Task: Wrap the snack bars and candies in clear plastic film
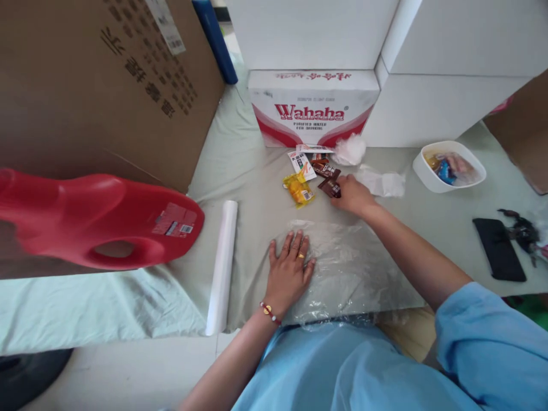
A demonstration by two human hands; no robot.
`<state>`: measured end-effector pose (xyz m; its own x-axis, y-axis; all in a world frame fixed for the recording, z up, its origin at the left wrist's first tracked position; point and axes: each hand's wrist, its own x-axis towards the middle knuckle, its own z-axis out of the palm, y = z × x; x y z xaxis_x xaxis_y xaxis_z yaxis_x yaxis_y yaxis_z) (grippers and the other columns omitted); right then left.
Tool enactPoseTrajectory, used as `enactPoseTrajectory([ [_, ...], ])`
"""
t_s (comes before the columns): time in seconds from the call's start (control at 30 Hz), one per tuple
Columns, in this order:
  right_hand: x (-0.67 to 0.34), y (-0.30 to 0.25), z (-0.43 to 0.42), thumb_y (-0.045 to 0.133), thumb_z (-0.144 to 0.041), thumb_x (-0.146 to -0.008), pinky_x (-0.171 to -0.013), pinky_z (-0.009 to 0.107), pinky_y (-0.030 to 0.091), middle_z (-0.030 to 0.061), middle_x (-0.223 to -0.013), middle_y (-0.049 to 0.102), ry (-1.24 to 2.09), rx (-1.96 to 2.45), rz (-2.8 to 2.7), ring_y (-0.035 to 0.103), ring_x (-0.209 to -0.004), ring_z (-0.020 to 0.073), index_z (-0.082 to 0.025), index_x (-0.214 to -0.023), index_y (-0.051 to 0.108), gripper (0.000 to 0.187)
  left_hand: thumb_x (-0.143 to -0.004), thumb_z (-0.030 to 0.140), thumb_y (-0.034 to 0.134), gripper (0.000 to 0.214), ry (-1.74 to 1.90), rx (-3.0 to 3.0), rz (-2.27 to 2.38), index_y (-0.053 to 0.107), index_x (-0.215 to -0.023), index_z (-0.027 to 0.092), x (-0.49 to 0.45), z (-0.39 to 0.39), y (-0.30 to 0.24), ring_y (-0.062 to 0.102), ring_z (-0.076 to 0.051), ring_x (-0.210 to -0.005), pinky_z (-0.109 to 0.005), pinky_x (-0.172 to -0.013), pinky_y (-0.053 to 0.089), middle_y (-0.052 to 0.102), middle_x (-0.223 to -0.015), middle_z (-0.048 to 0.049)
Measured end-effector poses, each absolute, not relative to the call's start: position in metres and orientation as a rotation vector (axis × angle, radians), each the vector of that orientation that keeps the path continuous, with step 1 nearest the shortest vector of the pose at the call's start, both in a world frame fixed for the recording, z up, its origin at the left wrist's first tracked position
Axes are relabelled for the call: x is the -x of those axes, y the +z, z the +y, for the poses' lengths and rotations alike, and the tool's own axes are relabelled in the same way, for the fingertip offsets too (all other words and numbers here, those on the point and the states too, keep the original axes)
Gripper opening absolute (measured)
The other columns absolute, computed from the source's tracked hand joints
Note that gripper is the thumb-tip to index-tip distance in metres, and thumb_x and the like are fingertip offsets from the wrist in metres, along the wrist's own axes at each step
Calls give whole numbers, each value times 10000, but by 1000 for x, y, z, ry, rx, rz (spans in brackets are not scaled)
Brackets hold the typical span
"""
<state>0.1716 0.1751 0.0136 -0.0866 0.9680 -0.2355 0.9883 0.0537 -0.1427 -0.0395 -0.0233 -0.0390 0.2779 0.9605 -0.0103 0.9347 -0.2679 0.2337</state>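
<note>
My left hand (289,267) lies flat with fingers spread, at the left edge of a clear plastic sheet (355,268) on the cloth-covered table. Farther forward, my right hand (354,195) closes its fingertips on a dark brown snack packet (329,187). Around that packet lie another brown packet (324,169), a white printed packet (302,165) and a yellow snack packet (299,190). Just behind the right hand are a crumpled white plastic bundle (349,150) and a flattened white, translucent piece (383,181). My right thumb is partly hidden.
A white roll (222,268) lies left of my left hand, beside a red jug (111,220) and a large cardboard box (107,85). At the back stands a Wahaha carton (314,111). On the right are a white tub (436,181) holding packets and a black phone (499,249).
</note>
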Motion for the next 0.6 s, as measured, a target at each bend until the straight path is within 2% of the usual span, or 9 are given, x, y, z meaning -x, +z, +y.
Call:
enactPoseTrajectory([
  [0.17, -172, 12, 208, 617, -340, -926, -908, 420, 540, 237, -1393, 597, -183, -2037, 2449, 639, -1178, 375, -125, -1407, 558, 530, -1097, 458, 399, 570, 205, -2325, 1763, 449, -1627, 254, 40, -23, -38, 324, -292, -1620, -664, -1329, 158, 406, -1714, -80],
  [0.27, -162, 2, 221, 624, -402, -943, -940, 435, 532, 241, -1402, 608, -171, -1979, 2474, 614, -1230, 396, -127, -1442, 554, 574, -1102, 457, 385, 566, 197, -2338, 1760, 449, -1623, 247, 40, -23, -37, 331, -286, -1617, -666, -1325, 181, 409, -1714, -75],
  [0.4, -161, -1, 220, 634, -422, -939, -875, 406, 537, 227, -1297, 695, -191, -2044, 2361, 676, -1107, 371, -134, -1352, 639, 504, -1101, 450, 392, 561, 208, -2347, 1759, 460, -1616, 239, 40, -24, -36, 337, -280, -1614, -656, -1327, 193, 427, -1705, -83],
  [0.47, -169, 4, 213, 628, -427, -946, -838, 374, 535, 198, -1166, 750, -323, -2032, 2354, 703, -1023, 336, -143, -1209, 717, 398, -1102, 451, 390, 560, 216, -2339, 1756, 465, -1613, 234, 40, -24, -36, 337, -278, -1614, -655, -1329, 187, 426, -1705, -88],
  [0.6, -197, 17, 199, 577, -478, -1003, -728, 309, 538, 101, -894, 772, -1029, -2063, 2171, 711, -779, 225, -185, -1000, 772, 352, -1101, 450, 390, 556, 222, -2331, 1752, 475, -1606, 233, 40, -23, -37, 345, -286, -1609, -663, -1324, 185, 422, -1705, -89],
])
